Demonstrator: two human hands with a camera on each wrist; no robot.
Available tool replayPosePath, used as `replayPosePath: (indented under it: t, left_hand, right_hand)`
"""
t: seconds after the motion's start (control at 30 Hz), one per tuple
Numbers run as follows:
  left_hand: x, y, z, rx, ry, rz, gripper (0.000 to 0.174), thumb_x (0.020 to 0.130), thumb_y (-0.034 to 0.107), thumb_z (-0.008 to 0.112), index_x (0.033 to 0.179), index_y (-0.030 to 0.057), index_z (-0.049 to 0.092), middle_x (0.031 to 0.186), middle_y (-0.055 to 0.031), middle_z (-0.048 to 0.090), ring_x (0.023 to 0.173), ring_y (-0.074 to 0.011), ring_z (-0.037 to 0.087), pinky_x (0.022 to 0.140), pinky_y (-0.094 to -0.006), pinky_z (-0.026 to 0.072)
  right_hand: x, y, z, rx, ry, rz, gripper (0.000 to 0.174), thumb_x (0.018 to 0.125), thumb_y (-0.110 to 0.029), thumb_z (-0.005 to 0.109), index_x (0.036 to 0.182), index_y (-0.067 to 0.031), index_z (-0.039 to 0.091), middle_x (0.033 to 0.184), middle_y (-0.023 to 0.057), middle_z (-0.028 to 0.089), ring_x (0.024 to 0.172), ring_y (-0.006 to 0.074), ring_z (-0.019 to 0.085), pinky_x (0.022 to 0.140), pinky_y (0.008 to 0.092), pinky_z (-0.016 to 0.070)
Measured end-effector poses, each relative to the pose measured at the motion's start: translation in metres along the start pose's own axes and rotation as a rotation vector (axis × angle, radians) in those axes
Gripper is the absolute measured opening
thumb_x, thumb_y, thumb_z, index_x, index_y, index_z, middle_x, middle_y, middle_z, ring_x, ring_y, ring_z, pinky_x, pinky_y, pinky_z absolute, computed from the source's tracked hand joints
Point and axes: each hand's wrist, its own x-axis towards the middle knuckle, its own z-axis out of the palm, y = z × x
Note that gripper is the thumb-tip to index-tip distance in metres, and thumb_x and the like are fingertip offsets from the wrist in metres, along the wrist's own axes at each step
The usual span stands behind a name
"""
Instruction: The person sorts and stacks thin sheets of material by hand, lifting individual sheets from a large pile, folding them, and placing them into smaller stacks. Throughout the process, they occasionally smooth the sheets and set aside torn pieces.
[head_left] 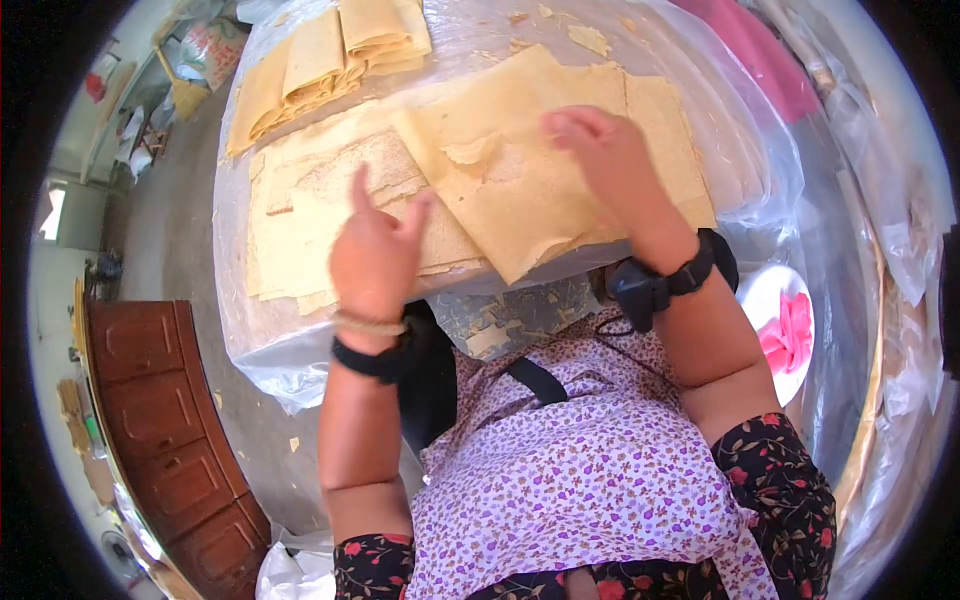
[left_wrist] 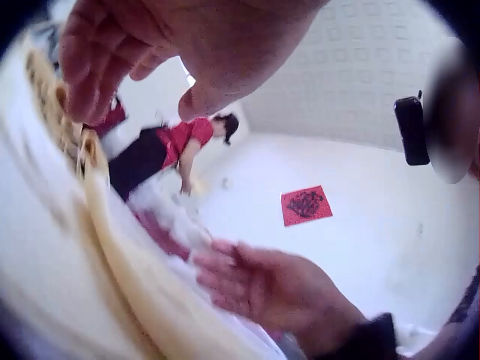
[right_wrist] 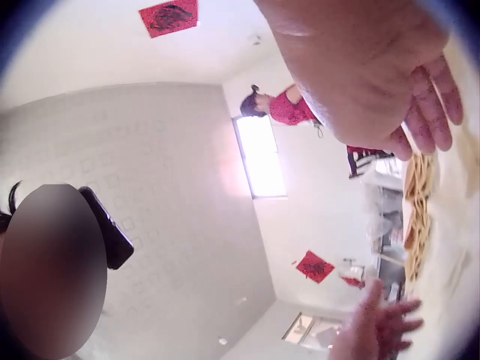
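Thin yellow sheets (head_left: pixel 660 130), like dry flatbread, lie flat and overlapping before me. Over the left part of the pile, my left hand (head_left: pixel 375 245) is held with index finger and thumb apart and nothing in it. My right hand (head_left: pixel 610 165) hovers above a large smooth sheet (head_left: pixel 530 100), its fingers loosely extended in the right wrist view and also holding nothing. A torn, curled piece (head_left: pixel 472 150) rests on that large sheet. Below the left hand's fingers are rougher, broken pieces (head_left: pixel 350 170).
Folded stacks of sheets (head_left: pixel 315 60) sit at the table's back left. Clear plastic (head_left: pixel 745 165) covers the table, with crumbs at its far side. A brown cabinet (head_left: pixel 150 390) stands at left, a white round item with pink cloth (head_left: pixel 785 335) at right. Another person (left_wrist: pixel 169 150) stands beyond.
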Motion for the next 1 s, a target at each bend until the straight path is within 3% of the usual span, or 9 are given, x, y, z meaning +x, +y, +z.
replayPosePath:
  t: [0.17,0.23,0.37,0.47,0.57,0.67,0.8,0.87,1.0]
  left_hand:
    - [0.01,0.016,0.047,-0.001,-0.066,0.05,0.079,0.089,0.038,0.073,0.151,0.0067,0.037,0.08,-0.0199,0.071,0.073,-0.0383,0.071,0.063,-0.0457,0.0557]
    - [0.019,0.017,0.056,-0.066,-0.057,0.079,0.069,0.089,0.026,0.07,0.148,0.0052,0.04,0.079,-0.0184,0.071,0.073,-0.0366,0.07,0.064,-0.0451,0.0555]
    - [0.052,-0.018,0.062,-0.299,-0.061,0.079,0.052,0.09,0.017,0.069,0.139,0.0053,0.057,0.075,-0.0113,0.069,0.067,-0.0277,0.066,0.065,-0.0402,0.0534]
    - [0.082,-0.049,0.054,-0.314,-0.061,0.113,0.047,0.091,0.019,0.07,0.137,0.0103,0.061,0.073,-0.0099,0.067,0.065,-0.0235,0.064,0.064,-0.0384,0.0521]
    - [0.117,-0.094,0.045,-0.315,-0.094,0.175,0.048,0.096,0.024,0.069,0.141,0.0116,0.059,0.075,-0.0088,0.068,0.066,-0.0215,0.064,0.064,-0.0376,0.0519]
    - [0.104,-0.074,0.02,-0.165,-0.031,0.045,0.057,0.095,0.028,0.071,0.145,0.0068,0.053,0.077,-0.0098,0.069,0.068,-0.0218,0.066,0.065,-0.0384,0.0523]
    - [0.072,-0.081,0.023,-0.2,-0.24,-0.056,0.066,0.093,0.028,0.072,0.147,0.0,0.048,0.079,-0.0144,0.071,0.073,-0.0251,0.069,0.069,-0.0378,0.0538]
    - [0.063,-0.083,0.028,-0.322,-0.259,-0.004,0.061,0.093,0.022,0.071,0.147,0.0033,0.05,0.081,-0.013,0.071,0.075,-0.0224,0.069,0.071,-0.0355,0.054]
    - [0.084,-0.11,0.032,-0.373,-0.245,0.076,0.057,0.092,0.017,0.068,0.147,0.0086,0.052,0.08,-0.0118,0.071,0.077,-0.022,0.07,0.072,-0.0341,0.0539]
  right_hand:
    - [0.004,0.04,-0.045,-0.663,0.236,0.097,0.039,0.092,-0.038,0.065,0.112,-0.0058,0.074,0.103,0.0172,0.075,0.096,0.0349,0.07,0.086,0.0419,0.0549]
    - [0.007,0.05,-0.049,-0.629,0.162,0.186,0.041,0.089,-0.041,0.067,0.109,-0.006,0.075,0.1,0.0166,0.075,0.092,0.0337,0.071,0.083,0.0418,0.0554]
    - [0.0,0.052,-0.049,-0.413,-0.059,0.325,0.046,0.087,-0.042,0.073,0.11,-0.002,0.073,0.086,0.0143,0.073,0.079,0.0255,0.07,0.073,0.0364,0.0542]
    - [-0.018,0.033,-0.038,-0.465,-0.199,0.222,0.044,0.087,-0.041,0.073,0.105,-0.0018,0.074,0.082,0.0115,0.072,0.076,0.0204,0.069,0.069,0.0333,0.0533]
    - [-0.034,-0.024,-0.054,-0.416,-0.637,0.421,0.043,0.09,-0.043,0.071,0.103,-0.0024,0.074,0.079,0.0085,0.07,0.074,0.0148,0.067,0.066,0.0288,0.0518]
    - [-0.012,0.009,-0.075,-0.289,-0.206,0.271,0.042,0.092,-0.045,0.068,0.106,-0.0054,0.074,0.083,0.0047,0.07,0.075,0.0108,0.066,0.066,0.0255,0.0508]
    - [0.01,0.009,-0.071,0.106,-0.15,0.411,0.045,0.093,-0.049,0.068,0.111,-0.007,0.072,0.09,0.0027,0.071,0.075,0.0115,0.066,0.066,0.0256,0.0506]
    - [0.017,0.017,-0.042,0.182,-0.189,0.421,0.047,0.092,-0.049,0.069,0.112,-0.007,0.071,0.092,0.0022,0.07,0.076,0.0111,0.066,0.065,0.0251,0.05]
    - [0.053,0.027,-0.003,-0.037,-0.295,0.463,0.045,0.09,-0.05,0.072,0.097,-0.0052,0.071,0.085,0.0029,0.07,0.075,0.0114,0.066,0.064,0.0254,0.0494]
